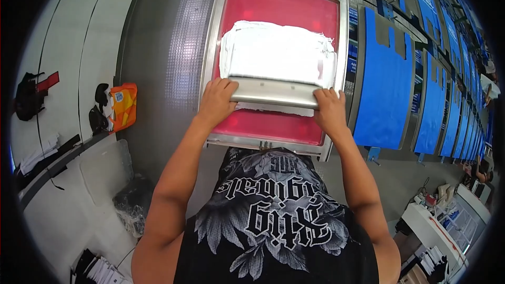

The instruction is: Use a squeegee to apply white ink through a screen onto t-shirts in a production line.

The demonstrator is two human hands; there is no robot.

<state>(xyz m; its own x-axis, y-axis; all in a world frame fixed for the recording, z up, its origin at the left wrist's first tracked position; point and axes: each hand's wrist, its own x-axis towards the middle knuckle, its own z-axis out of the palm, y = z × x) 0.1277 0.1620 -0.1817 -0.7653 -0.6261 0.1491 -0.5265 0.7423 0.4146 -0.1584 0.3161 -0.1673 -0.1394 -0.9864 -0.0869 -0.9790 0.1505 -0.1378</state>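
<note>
A metal squeegee (276,92) lies across the screen printing frame (209,68), gripped at both ends. My left hand (218,101) is closed round its left end, fingers over the top edge. At its right end my right hand (330,108) is closed in the same way. White ink (276,50) covers the middle of the red mesh (286,4) beyond the squeegee, with ragged edges. A thin strip of the same white shows on the near side of the blade. Whatever lies under the frame is hidden.
Blue-covered printing boards (384,81) stand in a long row to the right. An orange bag (124,106) and black items lie at the left. A white table (436,234) with assorted objects is at the lower right, and clear plastic wrap (131,202) lies at the lower left.
</note>
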